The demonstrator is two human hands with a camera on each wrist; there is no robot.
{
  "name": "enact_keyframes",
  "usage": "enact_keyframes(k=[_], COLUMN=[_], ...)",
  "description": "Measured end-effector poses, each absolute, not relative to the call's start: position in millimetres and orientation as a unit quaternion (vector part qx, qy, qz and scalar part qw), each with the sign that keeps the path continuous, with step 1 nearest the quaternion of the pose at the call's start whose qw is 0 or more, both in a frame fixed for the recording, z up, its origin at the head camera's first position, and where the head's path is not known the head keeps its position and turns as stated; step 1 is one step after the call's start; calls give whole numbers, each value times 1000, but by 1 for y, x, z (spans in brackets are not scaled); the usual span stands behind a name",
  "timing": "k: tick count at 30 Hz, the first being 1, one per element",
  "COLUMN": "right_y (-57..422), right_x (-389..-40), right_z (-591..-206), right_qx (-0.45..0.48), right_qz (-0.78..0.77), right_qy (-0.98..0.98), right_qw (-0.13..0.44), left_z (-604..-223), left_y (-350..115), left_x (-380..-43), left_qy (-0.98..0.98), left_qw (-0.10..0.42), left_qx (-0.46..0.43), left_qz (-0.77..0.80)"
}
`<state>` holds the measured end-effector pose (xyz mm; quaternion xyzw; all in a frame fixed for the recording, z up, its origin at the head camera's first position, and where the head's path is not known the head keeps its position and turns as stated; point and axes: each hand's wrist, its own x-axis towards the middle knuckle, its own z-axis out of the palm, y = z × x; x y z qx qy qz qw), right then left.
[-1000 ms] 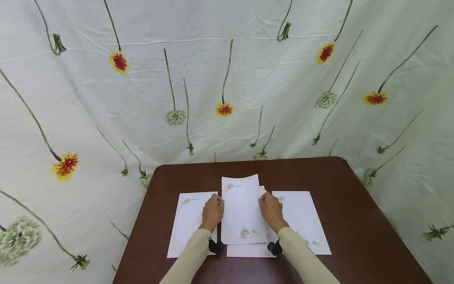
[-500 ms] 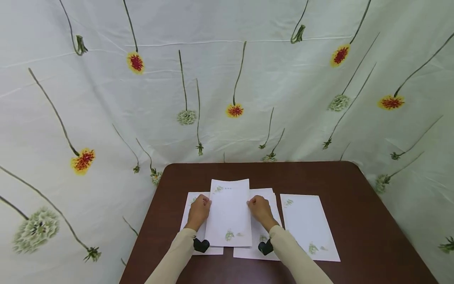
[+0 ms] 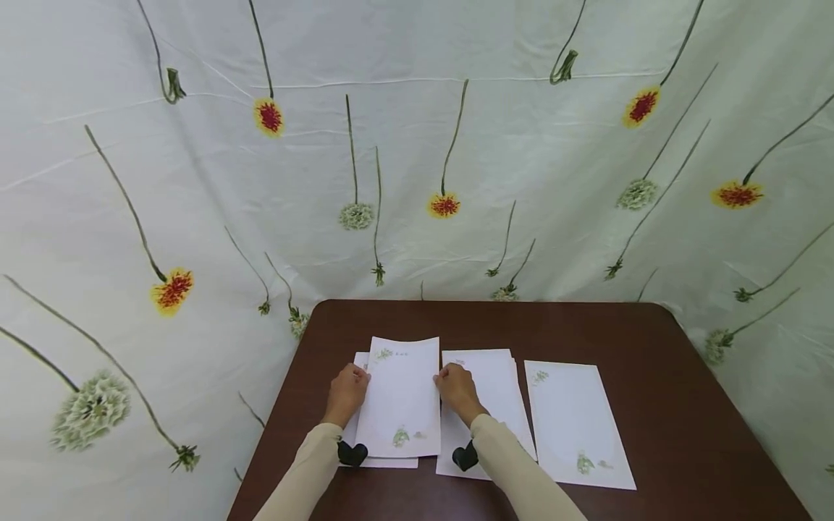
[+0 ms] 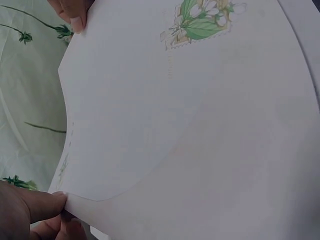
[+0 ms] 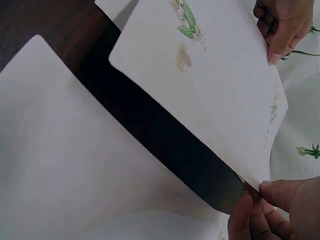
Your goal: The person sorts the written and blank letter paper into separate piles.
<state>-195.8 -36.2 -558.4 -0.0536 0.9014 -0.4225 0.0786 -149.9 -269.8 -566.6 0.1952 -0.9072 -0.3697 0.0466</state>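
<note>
A white sheet of paper (image 3: 399,398) with green floral prints at its upper left and lower edge is held up between both hands. My left hand (image 3: 347,394) pinches its left edge between thumb and fingers. On the opposite edge my right hand (image 3: 458,391) pinches it the same way; the thumb (image 5: 280,192) lies on top in the right wrist view. Under the raised sheet, another sheet (image 3: 384,462) shows only along its left and lower borders. In the left wrist view the held paper (image 4: 150,110) bows between the two hands.
Overlapping sheets (image 3: 485,391) lie in the middle of the dark brown table (image 3: 677,405), partly under the right forearm. A single floral sheet (image 3: 576,427) lies to their right. Behind the table hangs a white curtain (image 3: 534,159) printed with flowers.
Both hands have carried the held sheet left, from over the middle sheets to over the left one. The middle sheets are now uncovered. The head view has turned slightly left.
</note>
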Motion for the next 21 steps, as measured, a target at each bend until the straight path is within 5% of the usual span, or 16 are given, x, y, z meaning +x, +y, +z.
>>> enact_keyframes(k=[21], right_y=[-73], right_x=[-183], right_z=[-566], right_qx=[-86], right_qz=[-351], right_qy=[932], right_qw=[27], left_z=[-571], left_y=[-292], left_x=[-136], left_qy=[-904], left_qw=[34], left_qx=[232], left_qz=[-357])
